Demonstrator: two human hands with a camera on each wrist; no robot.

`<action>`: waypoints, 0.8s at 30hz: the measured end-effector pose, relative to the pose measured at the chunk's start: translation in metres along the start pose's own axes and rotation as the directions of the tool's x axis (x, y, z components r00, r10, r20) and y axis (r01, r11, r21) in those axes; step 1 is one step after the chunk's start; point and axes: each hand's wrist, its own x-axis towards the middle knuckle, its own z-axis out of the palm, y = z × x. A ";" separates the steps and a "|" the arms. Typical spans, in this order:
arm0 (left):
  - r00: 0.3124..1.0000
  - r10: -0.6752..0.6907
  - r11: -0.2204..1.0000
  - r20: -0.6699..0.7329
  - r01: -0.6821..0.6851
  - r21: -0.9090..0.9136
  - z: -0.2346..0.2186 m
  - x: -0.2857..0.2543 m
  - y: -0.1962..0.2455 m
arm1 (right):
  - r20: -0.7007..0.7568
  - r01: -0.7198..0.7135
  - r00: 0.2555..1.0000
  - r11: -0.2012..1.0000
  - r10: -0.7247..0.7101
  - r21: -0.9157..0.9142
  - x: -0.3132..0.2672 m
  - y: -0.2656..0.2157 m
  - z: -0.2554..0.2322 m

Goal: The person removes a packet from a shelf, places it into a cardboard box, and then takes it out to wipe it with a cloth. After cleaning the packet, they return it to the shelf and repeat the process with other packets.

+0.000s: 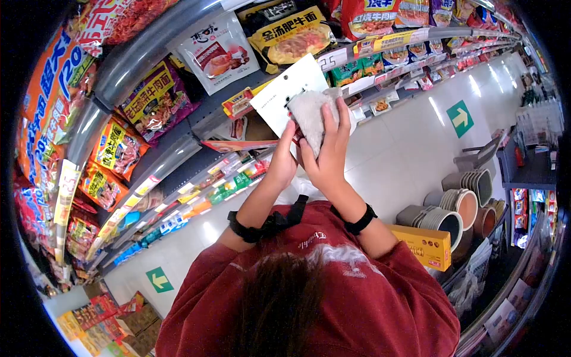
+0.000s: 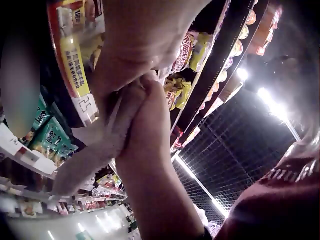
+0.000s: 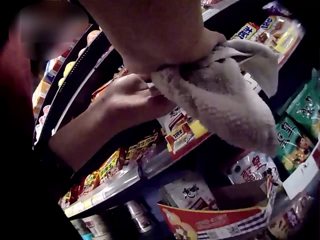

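In the head view my left hand (image 1: 282, 162) grips a white food packet (image 1: 275, 106) with black lettering and a small hang hole, by its lower edge. A folded grey cloth (image 1: 309, 116) lies over the packet's right part, held by my right hand (image 1: 328, 152), its fingers spread over the fabric. The two hands are close together in front of the shelf. In the right wrist view the cloth (image 3: 235, 100) hangs loose beyond the right hand (image 3: 160, 37), while the left hand (image 3: 132, 92) comes in from the left. The packet's lower part is hidden behind fingers and cloth.
A similar white packet (image 1: 217, 50) leans on the shelf beside yellow noodle packs (image 1: 291, 38). An open display box (image 3: 215, 220) holds more white packets below. Stacked buckets (image 1: 443, 214) and a yellow carton (image 1: 425, 247) stand to the right. Floor tiles (image 1: 392, 143) run along the shelving.
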 end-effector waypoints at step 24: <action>0.990 0.134 0.980 -0.032 -0.137 -0.146 -0.019 0.019 0.028 | 0.224 -0.166 0.958 0.983 0.180 -0.079 -0.046 0.058 -0.036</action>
